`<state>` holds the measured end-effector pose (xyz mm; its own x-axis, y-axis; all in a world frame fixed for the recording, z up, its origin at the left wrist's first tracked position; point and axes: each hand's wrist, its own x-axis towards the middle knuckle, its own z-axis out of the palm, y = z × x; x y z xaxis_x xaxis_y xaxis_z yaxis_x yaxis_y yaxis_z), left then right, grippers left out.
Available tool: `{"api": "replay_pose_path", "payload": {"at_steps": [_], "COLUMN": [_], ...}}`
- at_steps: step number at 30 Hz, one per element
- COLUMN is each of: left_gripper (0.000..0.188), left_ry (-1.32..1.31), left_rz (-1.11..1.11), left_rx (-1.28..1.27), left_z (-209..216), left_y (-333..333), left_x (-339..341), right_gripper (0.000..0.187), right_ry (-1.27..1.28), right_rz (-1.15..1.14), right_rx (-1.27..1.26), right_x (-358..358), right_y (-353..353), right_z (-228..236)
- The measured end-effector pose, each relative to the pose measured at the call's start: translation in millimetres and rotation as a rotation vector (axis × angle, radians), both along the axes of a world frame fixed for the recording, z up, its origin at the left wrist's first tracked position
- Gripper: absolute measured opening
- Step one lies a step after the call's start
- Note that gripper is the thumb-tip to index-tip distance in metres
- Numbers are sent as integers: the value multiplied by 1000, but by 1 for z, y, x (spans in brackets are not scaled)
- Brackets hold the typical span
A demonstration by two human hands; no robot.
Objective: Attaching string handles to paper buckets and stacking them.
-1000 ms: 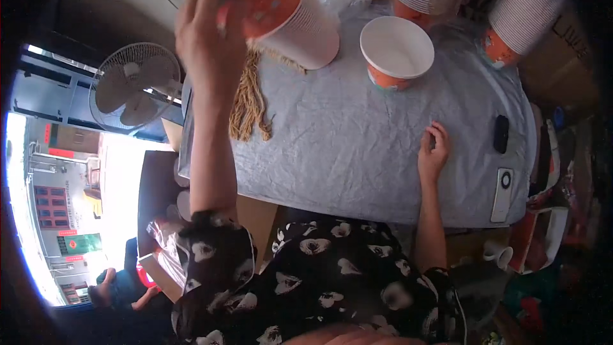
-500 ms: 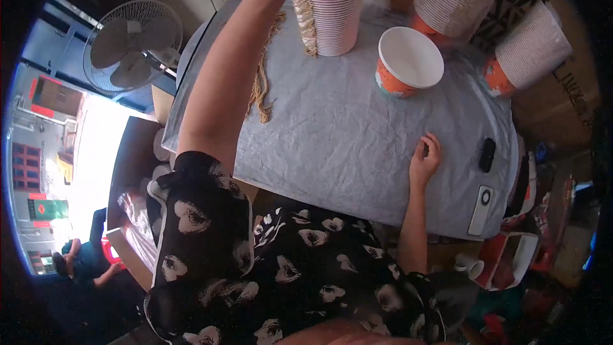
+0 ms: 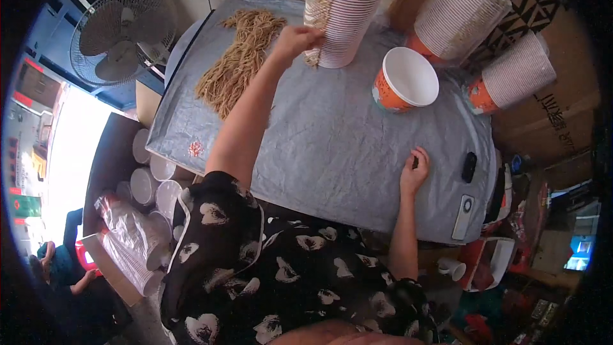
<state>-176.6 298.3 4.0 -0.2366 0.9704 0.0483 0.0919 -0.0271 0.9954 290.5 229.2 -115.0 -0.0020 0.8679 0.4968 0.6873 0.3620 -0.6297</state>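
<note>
Left grip: our left hand [image 3: 296, 43] meets the lower left side of the upside-down stack of paper tubs [image 3: 351, 25]; the fingertips overlap a tan, ridged strip [image 3: 318, 13], and we cannot tell whether they pinch it or merely press.
Right grip: our right hand [image 3: 413, 171] is released and loosely curled near the front edge, with nothing seen in it; it seems idle, clear of the stack.
Upside-down stack: it stands toward the back of the counter [image 3: 332, 147], orange base uppermost and pale rims below, probably because broad rims give steadier footing. Nesting turns those rims into close, even ribs.
Single tub: one round orange paper tub [image 3: 412, 78] stands mouth up to the right of that stack, apart from it, its white inside smooth and slightly glossy.
Back stacks: a tall wrapped stack [image 3: 456, 9] and a shorter wrapped stack [image 3: 518, 73] lean with rims upward; the clear film presumably keeps them together and clean.
Strands: a tan, stringy bundle [image 3: 239, 57] lies loose at our left, limp and matted, perhaps laid there for easy reach.
Covering: a wrinkled grey sheet [image 3: 300, 185] with a dull sheen spreads over the top, likely to protect it.
Right edge: a small black object [image 3: 469, 167] and a slim white remote-like device [image 3: 463, 216] lie aside, out of our way.
</note>
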Motion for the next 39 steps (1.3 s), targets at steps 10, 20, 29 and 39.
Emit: {"api": "replay_pose_path", "payload": {"at_steps": [10,20,29,39], "left_gripper": [26,130,114,15], "left_ry": [-47,545,372,73], "left_rz": [-208,504,556,254], "left_rx": [178,6,155,332], "left_z": [21,-104,-89,-79], "left_y": [-24,5,22,-21], "left_x": [33,25,48,101], "right_gripper": [15,11,12,19], "right_ry": [-92,-167,-158,492], "right_rz": [17,24,-12,-37], "right_rx": [47,115,107,-136], "right_x": [1,-8,-4,-33], "right_y": [6,8,5,104], "right_z": [-8,-3,-1,84]}}
